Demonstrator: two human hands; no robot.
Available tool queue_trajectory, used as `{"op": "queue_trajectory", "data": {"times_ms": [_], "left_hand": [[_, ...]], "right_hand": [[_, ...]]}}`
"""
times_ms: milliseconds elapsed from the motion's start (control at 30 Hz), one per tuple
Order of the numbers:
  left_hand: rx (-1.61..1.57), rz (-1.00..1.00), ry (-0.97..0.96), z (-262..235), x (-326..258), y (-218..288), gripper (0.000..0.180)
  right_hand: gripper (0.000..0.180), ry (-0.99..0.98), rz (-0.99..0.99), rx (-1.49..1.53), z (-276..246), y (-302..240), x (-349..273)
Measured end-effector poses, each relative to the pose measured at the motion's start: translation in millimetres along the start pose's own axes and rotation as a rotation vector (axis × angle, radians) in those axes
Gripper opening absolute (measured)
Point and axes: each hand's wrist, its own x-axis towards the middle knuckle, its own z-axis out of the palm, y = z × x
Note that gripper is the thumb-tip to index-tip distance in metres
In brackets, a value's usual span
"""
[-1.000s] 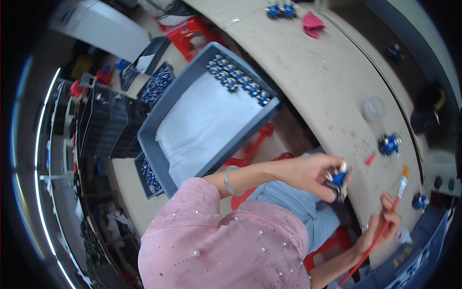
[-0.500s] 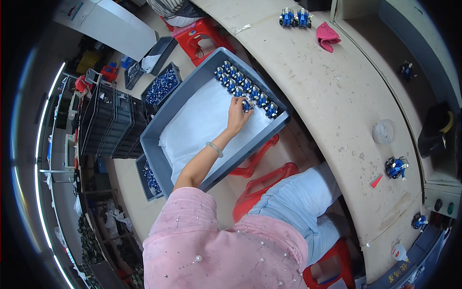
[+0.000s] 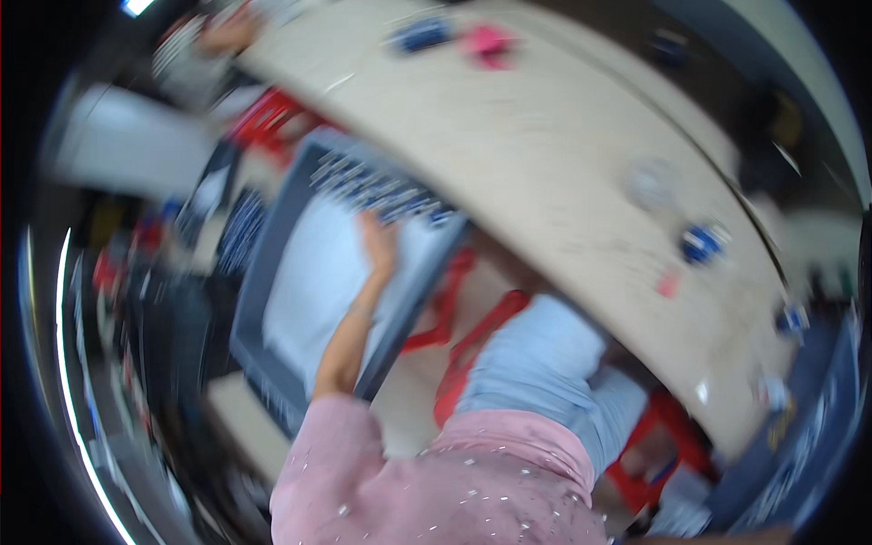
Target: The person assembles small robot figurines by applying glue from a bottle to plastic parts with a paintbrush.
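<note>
1 lg gry tray [image 3: 413, 300], 1 pnk cloth [image 3: 489, 45]; toy [image 3: 702, 243] qty unclear

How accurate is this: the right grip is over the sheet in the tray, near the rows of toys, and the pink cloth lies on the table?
It is the left grip, not the right, as the head view shows; it is over the sheet in the tray, near the rows of toys, and the pink cloth lies on the table.

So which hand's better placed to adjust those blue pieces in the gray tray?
Left, probably: the left hand is over the gray tray, close to the blue pieces, while the right hand is out of view.
</note>
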Motion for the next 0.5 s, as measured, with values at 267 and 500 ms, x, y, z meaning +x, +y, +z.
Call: {"op": "queue_trajectory", "data": {"times_ms": [267, 500], "left_hand": [[-0.273, 0.306, 0.158, 3.6, -8.4, -59.4, 0.051], [-0.146, 0.257, 0.09, 5.4, 25.8, -41.9, 0.05]], "right_hand": [[0.046, 0.057, 0.292, -0.239, -162.5, -83.7, 4.3], [0.027, -0.367, 0.626, -0.991, -221.3, -11.8, -37.7]]}}
